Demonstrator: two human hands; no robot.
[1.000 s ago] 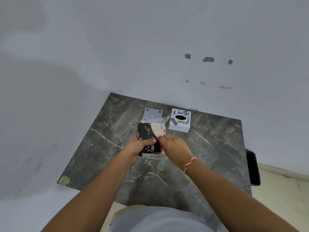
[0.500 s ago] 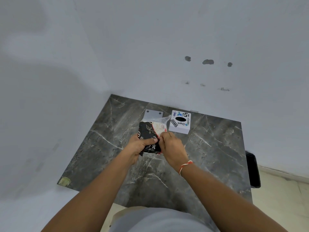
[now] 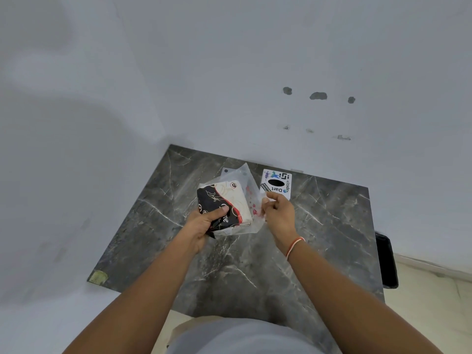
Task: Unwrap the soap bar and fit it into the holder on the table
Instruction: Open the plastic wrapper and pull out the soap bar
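The clear wrapper [image 3: 251, 200] has been pulled open and drawn out to the right of the grip, where before it lay close against the soap bar [image 3: 224, 203]. The right hand [image 3: 278, 213] has been moved away from the left hand [image 3: 204, 223]; a gap is now seen between them, where half a second ago the two were touching. The wrapper's edge is pinched in the right fingertips [image 3: 265, 201]. More of the cream and black pack has been exposed above the left thumb, and the bar has been lifted higher.
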